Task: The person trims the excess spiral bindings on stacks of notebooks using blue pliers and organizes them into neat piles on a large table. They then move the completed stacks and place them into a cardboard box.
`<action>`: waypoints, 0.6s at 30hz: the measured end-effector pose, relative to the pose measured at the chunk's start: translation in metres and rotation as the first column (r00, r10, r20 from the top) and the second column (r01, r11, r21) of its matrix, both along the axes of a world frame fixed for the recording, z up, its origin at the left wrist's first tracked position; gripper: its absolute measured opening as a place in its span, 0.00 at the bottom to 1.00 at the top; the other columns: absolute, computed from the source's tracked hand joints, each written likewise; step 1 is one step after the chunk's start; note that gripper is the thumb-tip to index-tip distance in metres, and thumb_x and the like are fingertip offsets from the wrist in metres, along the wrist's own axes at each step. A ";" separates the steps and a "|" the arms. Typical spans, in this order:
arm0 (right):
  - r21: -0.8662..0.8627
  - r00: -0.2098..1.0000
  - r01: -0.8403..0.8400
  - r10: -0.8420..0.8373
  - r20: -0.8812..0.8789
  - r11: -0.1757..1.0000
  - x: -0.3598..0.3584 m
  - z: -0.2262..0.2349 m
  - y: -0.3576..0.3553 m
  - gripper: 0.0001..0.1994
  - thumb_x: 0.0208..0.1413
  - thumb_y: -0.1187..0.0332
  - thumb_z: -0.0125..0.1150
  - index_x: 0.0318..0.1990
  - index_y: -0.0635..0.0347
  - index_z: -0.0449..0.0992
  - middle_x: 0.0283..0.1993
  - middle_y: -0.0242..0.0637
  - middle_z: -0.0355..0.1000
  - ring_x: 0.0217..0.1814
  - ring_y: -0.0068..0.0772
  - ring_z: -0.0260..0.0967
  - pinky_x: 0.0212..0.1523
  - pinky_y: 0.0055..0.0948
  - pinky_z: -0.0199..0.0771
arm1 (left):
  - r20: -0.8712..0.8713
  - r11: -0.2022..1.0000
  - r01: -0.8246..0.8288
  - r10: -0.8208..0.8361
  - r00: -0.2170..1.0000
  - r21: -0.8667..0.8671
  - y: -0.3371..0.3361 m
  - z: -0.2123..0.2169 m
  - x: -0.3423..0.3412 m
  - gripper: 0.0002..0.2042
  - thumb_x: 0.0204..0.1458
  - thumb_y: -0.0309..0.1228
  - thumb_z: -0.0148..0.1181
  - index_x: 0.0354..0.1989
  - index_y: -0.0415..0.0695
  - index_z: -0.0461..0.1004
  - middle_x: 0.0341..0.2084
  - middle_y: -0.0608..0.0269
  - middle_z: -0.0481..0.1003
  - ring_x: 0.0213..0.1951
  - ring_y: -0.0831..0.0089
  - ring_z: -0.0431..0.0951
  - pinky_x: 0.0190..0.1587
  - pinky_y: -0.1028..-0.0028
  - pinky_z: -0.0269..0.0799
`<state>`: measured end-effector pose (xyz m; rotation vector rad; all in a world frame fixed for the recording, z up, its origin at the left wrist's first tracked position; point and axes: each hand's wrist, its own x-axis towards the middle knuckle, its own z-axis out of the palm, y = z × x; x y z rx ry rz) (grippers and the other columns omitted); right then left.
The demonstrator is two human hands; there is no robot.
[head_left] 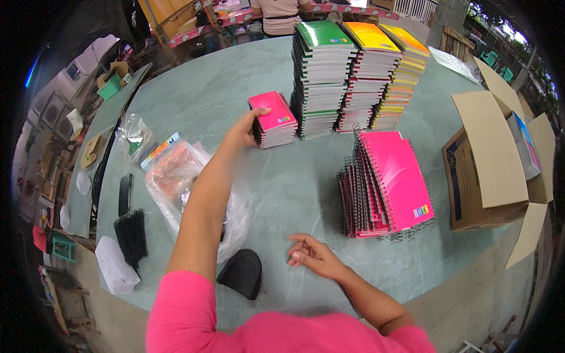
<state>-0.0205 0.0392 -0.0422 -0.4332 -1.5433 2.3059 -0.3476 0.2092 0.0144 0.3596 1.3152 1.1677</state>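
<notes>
My left hand (246,127) reaches out to a short stack of pink spiral notebooks (274,113). Its thumb lies on the top cover and its fingers wrap the stack's left side, partly hidden. Low over the table's near side, my right hand (316,257) holds nothing, its fingers loosely bent and apart. To its upper right stands a leaning, uneven pile of pink notebooks with black wire spirals (395,182). Directly behind the short stack rise tall stacks of green-covered (325,35), orange-covered (371,36) and yellow-covered notebooks (406,40).
An open cardboard box (479,170) stands at right with packaged items inside. Clear plastic bags (170,182) lie left of centre. Nearby are a black curved pad (241,275), loose black wire spirals (130,235) and a crumpled white bundle (116,266). Another person (281,16) is at the far side.
</notes>
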 end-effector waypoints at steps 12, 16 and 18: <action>0.004 1.000 -0.012 0.012 0.001 1.000 -0.002 -0.001 -0.002 0.21 0.54 0.71 0.53 0.54 0.60 0.58 0.35 0.32 0.66 0.35 0.18 0.64 0.35 0.18 0.65 | -0.227 0.998 0.043 -0.034 0.973 0.035 0.045 -0.037 -0.048 0.19 0.47 0.39 0.54 0.46 0.42 0.65 0.41 0.54 0.71 0.42 0.60 0.72 0.45 0.47 0.65; 0.087 0.999 0.031 -0.035 0.042 0.996 -0.001 -0.007 -0.001 0.20 0.53 0.70 0.55 0.53 0.59 0.60 0.35 0.30 0.66 0.35 0.16 0.64 0.33 0.17 0.64 | -0.252 0.995 0.080 -0.063 0.966 0.055 0.030 -0.002 -0.006 0.25 0.50 0.38 0.50 0.56 0.50 0.51 0.52 0.52 0.60 0.50 0.54 0.63 0.41 0.36 0.57; 0.127 0.999 0.009 -0.015 0.050 0.992 -0.002 -0.007 -0.005 0.20 0.52 0.69 0.55 0.52 0.59 0.61 0.35 0.30 0.66 0.34 0.16 0.63 0.33 0.17 0.64 | -0.239 0.993 0.077 -0.052 0.970 0.095 0.026 -0.015 -0.021 0.28 0.51 0.39 0.48 0.59 0.53 0.46 0.53 0.52 0.58 0.51 0.53 0.62 0.41 0.34 0.56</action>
